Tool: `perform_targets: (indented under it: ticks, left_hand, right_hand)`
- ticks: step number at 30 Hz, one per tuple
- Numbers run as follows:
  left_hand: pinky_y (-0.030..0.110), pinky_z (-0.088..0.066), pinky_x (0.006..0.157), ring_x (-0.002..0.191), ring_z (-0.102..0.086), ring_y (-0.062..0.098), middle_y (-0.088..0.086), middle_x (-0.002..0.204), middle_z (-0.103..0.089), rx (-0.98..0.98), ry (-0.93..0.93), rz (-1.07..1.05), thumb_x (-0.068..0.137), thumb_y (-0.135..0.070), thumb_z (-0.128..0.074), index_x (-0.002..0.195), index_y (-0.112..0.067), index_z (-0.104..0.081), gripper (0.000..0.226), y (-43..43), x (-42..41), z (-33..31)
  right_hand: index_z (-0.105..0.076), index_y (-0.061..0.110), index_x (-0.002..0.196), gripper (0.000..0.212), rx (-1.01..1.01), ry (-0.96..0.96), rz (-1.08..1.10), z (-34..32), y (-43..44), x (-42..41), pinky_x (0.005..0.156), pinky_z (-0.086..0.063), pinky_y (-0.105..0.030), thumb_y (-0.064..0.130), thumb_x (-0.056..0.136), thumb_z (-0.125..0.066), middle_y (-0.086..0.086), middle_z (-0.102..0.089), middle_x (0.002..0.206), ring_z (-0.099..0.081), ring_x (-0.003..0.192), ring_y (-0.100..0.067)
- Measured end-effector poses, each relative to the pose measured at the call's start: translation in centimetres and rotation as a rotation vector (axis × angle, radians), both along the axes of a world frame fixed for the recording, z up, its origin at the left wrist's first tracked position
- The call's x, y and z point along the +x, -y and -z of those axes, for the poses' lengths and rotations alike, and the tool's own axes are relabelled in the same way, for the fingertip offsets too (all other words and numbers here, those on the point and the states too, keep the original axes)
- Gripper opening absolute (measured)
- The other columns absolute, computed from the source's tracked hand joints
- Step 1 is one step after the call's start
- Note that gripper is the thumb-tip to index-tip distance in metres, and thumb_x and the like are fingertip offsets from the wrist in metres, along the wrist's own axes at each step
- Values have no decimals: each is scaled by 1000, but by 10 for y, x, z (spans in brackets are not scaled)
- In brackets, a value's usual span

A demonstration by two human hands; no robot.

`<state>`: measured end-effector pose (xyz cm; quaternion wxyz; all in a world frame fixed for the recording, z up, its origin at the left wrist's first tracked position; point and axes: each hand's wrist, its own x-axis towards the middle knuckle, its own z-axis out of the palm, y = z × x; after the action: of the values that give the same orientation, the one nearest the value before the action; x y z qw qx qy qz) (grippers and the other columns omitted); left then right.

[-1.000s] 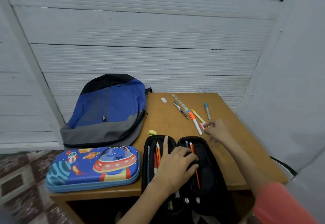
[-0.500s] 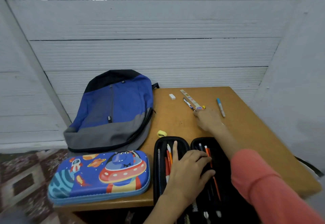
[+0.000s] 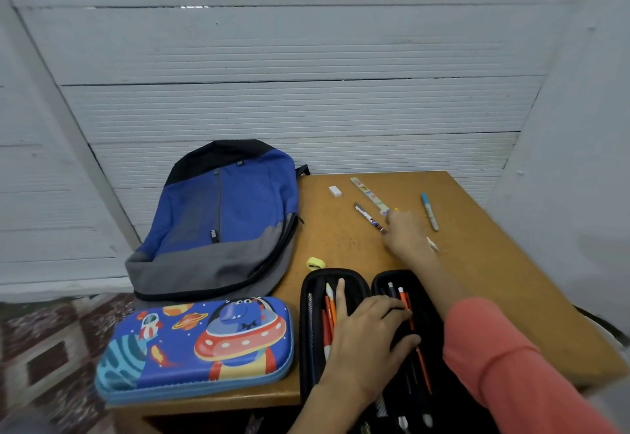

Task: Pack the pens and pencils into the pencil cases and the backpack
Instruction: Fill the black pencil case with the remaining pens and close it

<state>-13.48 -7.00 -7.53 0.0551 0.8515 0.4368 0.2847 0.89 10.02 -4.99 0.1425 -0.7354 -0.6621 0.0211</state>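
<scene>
An open black pencil case (image 3: 428, 300) lies at the table's front edge with orange and white pens strapped inside. My left hand (image 3: 368, 331) rests flat on its middle, index finger straight. Further back, my right hand (image 3: 405, 232) is curled over loose pens on the table. A white pen (image 3: 433, 245) pokes out from under it and a yellow tip shows at its fingertips. A patterned pen (image 3: 366, 215) lies just left of the fingers, and a blue-capped pen (image 3: 429, 210) lies to the right. The blue backpack (image 3: 221, 222) and a closed space-print pencil case (image 3: 194, 345) sit on the left.
A ruler (image 3: 368, 194) and a white eraser (image 3: 335, 191) lie near the back of the wooden table (image 3: 504, 290). A small yellow object (image 3: 315, 263) sits behind the black case. White walls close in behind and on the right.
My right hand moved from a small pink object back and left onto the loose pens. The white pen now lies at a different angle. My left hand stayed on the black case.
</scene>
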Motion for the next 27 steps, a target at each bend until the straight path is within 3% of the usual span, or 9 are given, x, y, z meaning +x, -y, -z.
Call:
perform_targets:
  ticks: [4, 9, 12, 14, 17, 22, 27]
  left_hand:
    - [51, 7, 112, 112, -55, -2, -22, 112, -62, 2, 4, 7, 88, -57, -40, 111, -34, -68, 43, -1, -1, 1]
    - [45, 20, 112, 120, -50, 0, -19, 120, -60, -30, 30, 18, 88, -59, -34, 119, -32, -64, 52, 1, -3, -4]
    - [42, 25, 111, 124, -45, -1, -19, 125, -57, -58, 23, 28, 86, -62, -28, 124, -32, -62, 60, 4, -3, -8]
    - [41, 26, 110, 126, -43, -3, -20, 127, -55, -79, 19, 27, 85, -64, -26, 126, -32, -60, 62, 4, -3, -8]
    - [39, 29, 108, 127, -41, -4, -21, 129, -54, -97, 4, 19, 85, -64, -24, 127, -34, -59, 62, 4, -4, -9]
    - [40, 29, 107, 129, -35, -8, -24, 133, -49, -144, -18, 13, 85, -63, -27, 131, -37, -55, 59, 6, -5, -11]
    - [37, 32, 106, 129, -34, -9, -25, 133, -48, -160, -29, 10, 84, -65, -26, 132, -37, -54, 62, 7, -5, -13]
  right_hand:
    - [-53, 9, 79, 8, -17, -110, 20, -10, 9, -4, 57, -39, -29, 5, 81, -60, -9, -57, 78, -54, 72, -24]
    - [-45, 14, 65, 27, -124, -665, 56, -36, 30, 1, 57, -40, -30, 2, 76, -67, -9, -53, 62, -49, 57, -21]
    - [-47, 8, 84, 22, -208, -928, 33, -50, 52, 9, 45, -40, -25, -8, 79, -61, -15, -56, 64, -50, 48, -18]
    - [-45, 7, 109, 38, -271, -1040, 4, -58, 67, 14, 43, -45, -24, -12, 80, -59, -21, -60, 71, -54, 49, -20]
    - [-43, 7, 123, 48, -376, -1124, -70, -63, 87, 25, 49, -53, -25, -15, 83, -58, -25, -62, 79, -61, 55, -22]
    - [-55, -1, 103, 9, -404, -1163, -97, -54, 111, 38, 59, -58, -32, 4, 95, -56, -21, -67, 80, -68, 63, -27]
    - [-60, -4, 91, 12, -400, -1062, -85, -47, 129, 43, 58, -59, -33, 8, 93, -60, -17, -68, 71, -66, 57, -24]
